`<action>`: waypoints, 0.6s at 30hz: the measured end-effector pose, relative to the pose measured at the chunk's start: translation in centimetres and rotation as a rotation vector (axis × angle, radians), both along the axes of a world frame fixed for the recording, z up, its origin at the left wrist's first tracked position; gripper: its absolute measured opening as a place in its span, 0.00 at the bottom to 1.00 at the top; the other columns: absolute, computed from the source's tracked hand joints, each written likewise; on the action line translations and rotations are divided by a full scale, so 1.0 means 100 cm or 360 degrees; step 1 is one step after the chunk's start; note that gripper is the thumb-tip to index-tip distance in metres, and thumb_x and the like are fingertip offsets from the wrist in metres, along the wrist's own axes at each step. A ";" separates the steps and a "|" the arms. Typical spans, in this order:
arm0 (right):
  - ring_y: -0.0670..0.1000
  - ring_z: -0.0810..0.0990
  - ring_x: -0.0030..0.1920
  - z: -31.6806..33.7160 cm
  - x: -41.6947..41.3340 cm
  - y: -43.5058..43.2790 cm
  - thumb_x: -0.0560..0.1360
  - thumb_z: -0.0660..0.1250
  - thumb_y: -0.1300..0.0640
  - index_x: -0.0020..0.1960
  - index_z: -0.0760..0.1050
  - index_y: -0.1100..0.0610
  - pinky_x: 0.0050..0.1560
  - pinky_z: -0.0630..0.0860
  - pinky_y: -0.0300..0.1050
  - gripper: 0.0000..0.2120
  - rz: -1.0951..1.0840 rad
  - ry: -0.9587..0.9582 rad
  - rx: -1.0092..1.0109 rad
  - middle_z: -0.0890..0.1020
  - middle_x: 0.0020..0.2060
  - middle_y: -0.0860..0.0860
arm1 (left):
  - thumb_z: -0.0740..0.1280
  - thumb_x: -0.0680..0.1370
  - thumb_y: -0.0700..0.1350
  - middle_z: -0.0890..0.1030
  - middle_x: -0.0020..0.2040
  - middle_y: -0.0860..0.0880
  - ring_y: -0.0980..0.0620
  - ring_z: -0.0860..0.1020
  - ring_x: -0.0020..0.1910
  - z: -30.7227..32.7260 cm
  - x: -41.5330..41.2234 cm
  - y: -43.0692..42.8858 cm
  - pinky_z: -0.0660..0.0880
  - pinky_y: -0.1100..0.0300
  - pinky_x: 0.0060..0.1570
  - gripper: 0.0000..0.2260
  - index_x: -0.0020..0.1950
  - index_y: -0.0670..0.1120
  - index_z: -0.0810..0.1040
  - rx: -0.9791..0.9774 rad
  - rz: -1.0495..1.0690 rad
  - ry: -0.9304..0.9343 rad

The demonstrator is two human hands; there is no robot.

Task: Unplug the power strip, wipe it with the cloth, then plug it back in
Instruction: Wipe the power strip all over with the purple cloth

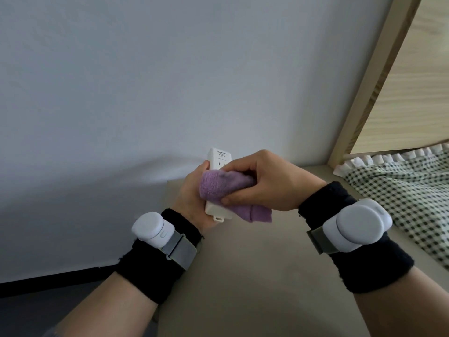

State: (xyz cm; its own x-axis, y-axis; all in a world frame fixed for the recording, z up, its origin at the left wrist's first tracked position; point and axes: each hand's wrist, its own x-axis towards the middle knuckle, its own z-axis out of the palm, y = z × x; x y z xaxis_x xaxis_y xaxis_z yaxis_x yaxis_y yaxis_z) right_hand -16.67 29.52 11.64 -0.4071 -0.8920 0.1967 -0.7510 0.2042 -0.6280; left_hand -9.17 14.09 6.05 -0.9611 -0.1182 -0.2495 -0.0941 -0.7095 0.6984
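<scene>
A white power strip (219,158) is held upright in front of the wall, above a beige surface. My left hand (192,198) grips it from the left side and behind. My right hand (264,181) presses a bunched purple cloth (226,188) against the strip's front face, covering its middle. Only the strip's top end with a logo and its bottom edge with a hanging tab show. No cord or plug is visible.
The beige surface (255,276) lies below my hands, with its left edge near the wall (145,93). A wooden frame (374,81) rises at the right. Green checked fabric with a white ruffle (401,190) lies on the right. A dark baseboard (48,278) runs at lower left.
</scene>
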 end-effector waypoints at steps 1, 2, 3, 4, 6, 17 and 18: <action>0.49 0.82 0.40 0.000 -0.001 0.001 0.72 0.79 0.51 0.52 0.85 0.49 0.45 0.80 0.43 0.09 -0.0044 0.0017 -0.0029 0.86 0.39 0.48 | 0.57 0.83 0.58 0.81 0.42 0.42 0.45 0.80 0.40 0.002 0.001 0.002 0.76 0.54 0.42 0.21 0.57 0.43 0.80 -0.0013 -0.0026 0.0033; 0.46 0.81 0.40 0.000 -0.003 0.001 0.73 0.78 0.51 0.52 0.85 0.49 0.45 0.80 0.42 0.09 -0.0129 0.0060 -0.0081 0.86 0.39 0.47 | 0.58 0.83 0.55 0.81 0.41 0.42 0.45 0.81 0.38 0.004 0.001 0.005 0.78 0.54 0.40 0.19 0.53 0.41 0.82 -0.0046 -0.0048 0.0078; 0.45 0.82 0.40 -0.003 -0.007 0.002 0.73 0.78 0.51 0.52 0.85 0.49 0.44 0.80 0.42 0.08 -0.0249 0.0127 -0.0140 0.86 0.39 0.46 | 0.59 0.82 0.51 0.80 0.41 0.42 0.46 0.80 0.37 0.005 0.001 0.009 0.78 0.54 0.39 0.17 0.50 0.41 0.82 -0.0084 -0.0069 0.0105; 0.45 0.81 0.40 -0.005 -0.010 0.003 0.74 0.77 0.52 0.51 0.85 0.50 0.44 0.79 0.42 0.07 -0.0392 0.0206 -0.0204 0.86 0.38 0.46 | 0.59 0.83 0.50 0.78 0.41 0.41 0.46 0.79 0.36 0.005 0.002 0.012 0.77 0.53 0.38 0.17 0.49 0.40 0.81 -0.0129 -0.0081 0.0087; 0.46 0.78 0.36 -0.010 -0.016 0.006 0.75 0.75 0.54 0.48 0.83 0.54 0.38 0.76 0.37 0.05 -0.0650 0.0306 -0.0333 0.83 0.33 0.48 | 0.57 0.85 0.53 0.77 0.41 0.42 0.47 0.76 0.35 0.003 0.001 0.017 0.73 0.52 0.38 0.17 0.51 0.41 0.78 -0.0155 -0.0121 0.0011; 0.31 0.78 0.31 -0.014 -0.036 0.021 0.74 0.73 0.57 0.43 0.82 0.50 0.32 0.68 0.22 0.03 -0.1138 0.0204 -0.0646 0.81 0.26 0.33 | 0.57 0.85 0.58 0.81 0.41 0.41 0.45 0.78 0.41 0.013 0.006 0.008 0.75 0.51 0.45 0.23 0.55 0.42 0.82 -0.0163 -0.0114 0.0024; 0.30 0.78 0.31 -0.013 -0.039 0.024 0.74 0.74 0.55 0.44 0.82 0.48 0.31 0.68 0.22 0.03 -0.1168 0.0176 -0.0664 0.81 0.27 0.34 | 0.57 0.85 0.59 0.82 0.41 0.41 0.45 0.78 0.42 0.015 0.005 0.001 0.75 0.51 0.45 0.23 0.57 0.42 0.80 -0.0176 -0.0040 0.0027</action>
